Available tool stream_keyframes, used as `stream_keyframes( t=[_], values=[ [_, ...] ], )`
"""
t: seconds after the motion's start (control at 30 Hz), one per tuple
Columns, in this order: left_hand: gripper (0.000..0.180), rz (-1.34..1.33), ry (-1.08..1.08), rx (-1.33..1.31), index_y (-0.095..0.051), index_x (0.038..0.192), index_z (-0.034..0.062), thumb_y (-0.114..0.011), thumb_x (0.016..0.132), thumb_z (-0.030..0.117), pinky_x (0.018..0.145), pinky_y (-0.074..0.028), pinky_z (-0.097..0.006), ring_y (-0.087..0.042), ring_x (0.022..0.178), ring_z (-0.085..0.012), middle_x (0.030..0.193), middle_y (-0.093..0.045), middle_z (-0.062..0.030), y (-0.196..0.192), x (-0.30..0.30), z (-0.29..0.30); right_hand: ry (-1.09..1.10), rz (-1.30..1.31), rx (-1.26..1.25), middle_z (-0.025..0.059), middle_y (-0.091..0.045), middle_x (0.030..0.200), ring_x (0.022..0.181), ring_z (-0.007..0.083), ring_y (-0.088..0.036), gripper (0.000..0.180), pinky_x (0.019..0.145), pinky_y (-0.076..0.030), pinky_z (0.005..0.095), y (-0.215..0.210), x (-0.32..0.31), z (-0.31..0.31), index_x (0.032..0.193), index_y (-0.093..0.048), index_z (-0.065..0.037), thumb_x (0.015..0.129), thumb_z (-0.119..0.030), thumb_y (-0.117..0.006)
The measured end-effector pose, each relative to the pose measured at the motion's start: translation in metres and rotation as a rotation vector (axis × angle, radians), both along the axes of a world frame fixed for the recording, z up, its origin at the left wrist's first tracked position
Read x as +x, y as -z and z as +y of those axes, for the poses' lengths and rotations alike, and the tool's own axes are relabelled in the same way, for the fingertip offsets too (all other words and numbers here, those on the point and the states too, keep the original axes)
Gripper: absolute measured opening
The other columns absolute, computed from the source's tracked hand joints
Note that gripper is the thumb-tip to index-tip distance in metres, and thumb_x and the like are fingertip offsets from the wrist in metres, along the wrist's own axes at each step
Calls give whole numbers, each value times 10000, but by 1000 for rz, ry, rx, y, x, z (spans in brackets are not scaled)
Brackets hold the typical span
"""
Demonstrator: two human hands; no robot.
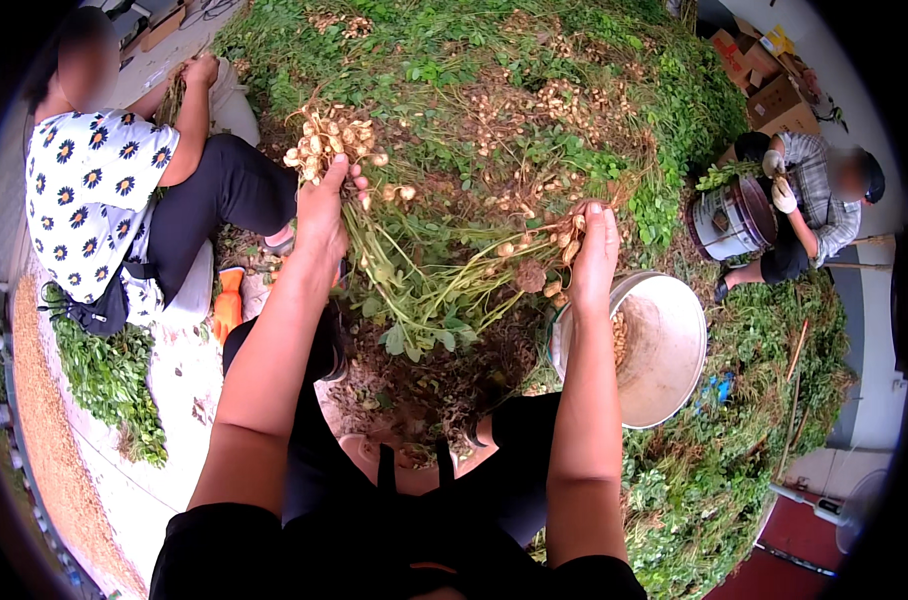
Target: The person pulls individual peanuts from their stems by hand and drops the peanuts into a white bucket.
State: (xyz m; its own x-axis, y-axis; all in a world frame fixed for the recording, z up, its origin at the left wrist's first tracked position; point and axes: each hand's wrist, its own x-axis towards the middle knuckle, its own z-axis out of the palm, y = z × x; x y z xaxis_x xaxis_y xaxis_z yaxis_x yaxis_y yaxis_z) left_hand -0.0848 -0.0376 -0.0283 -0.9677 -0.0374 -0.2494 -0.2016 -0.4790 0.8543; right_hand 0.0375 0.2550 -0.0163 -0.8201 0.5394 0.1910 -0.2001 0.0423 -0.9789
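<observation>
My left hand is closed around the stems of a peanut plant, just below a dense cluster of pale pods. Its green leafy stems hang down and to the right, towards my other hand. My right hand grips the root end of another bunch of peanut plant, with pods and a clump of soil showing beside the fingers. Below that hand, partly hidden by my forearm, a white bucket stands tilted, with loose peanuts inside.
A large heap of peanut plants spreads ahead and to the right. One person sits at left by a white bucket; another works over a drum. An orange glove lies at left, near spread peanuts.
</observation>
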Motion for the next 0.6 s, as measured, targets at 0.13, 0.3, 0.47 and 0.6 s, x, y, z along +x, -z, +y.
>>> stream_keyframes(
  t=[0.13,0.3,0.47,0.6],
  values=[
    [173,97,46,-221,-577,989,66,-620,944,228,540,-453,-250,-535,612,-92,802,-617,-12,11,-1,7,82,119,-149,-41,-498,751,680,64,-443,254,643,-373,217,-3,4,25,844,-535,-95,1013,-268,-456],
    [231,99,163,-480,-547,1089,48,-601,954,228,528,-429,-251,-523,634,-82,813,-606,-16,22,-7,-4,347,127,-236,23,-549,847,749,147,-537,299,672,-459,326,-12,13,62,899,-524,-106,976,-389,-465],
    [266,138,141,-558,-513,1178,38,-577,961,179,552,-447,-234,-549,704,-78,853,-599,-9,14,-5,1,486,227,-656,51,-576,878,851,267,-599,332,790,-517,467,-1,31,121,966,-537,-121,943,-450,-501],
    [209,90,432,-536,-532,1094,72,-514,1001,258,567,-478,-254,-540,636,-112,790,-572,-6,42,-8,-9,384,349,-521,37,-573,837,822,239,-592,283,782,-519,428,24,36,161,911,-530,-141,932,-423,-535]
  ],
)
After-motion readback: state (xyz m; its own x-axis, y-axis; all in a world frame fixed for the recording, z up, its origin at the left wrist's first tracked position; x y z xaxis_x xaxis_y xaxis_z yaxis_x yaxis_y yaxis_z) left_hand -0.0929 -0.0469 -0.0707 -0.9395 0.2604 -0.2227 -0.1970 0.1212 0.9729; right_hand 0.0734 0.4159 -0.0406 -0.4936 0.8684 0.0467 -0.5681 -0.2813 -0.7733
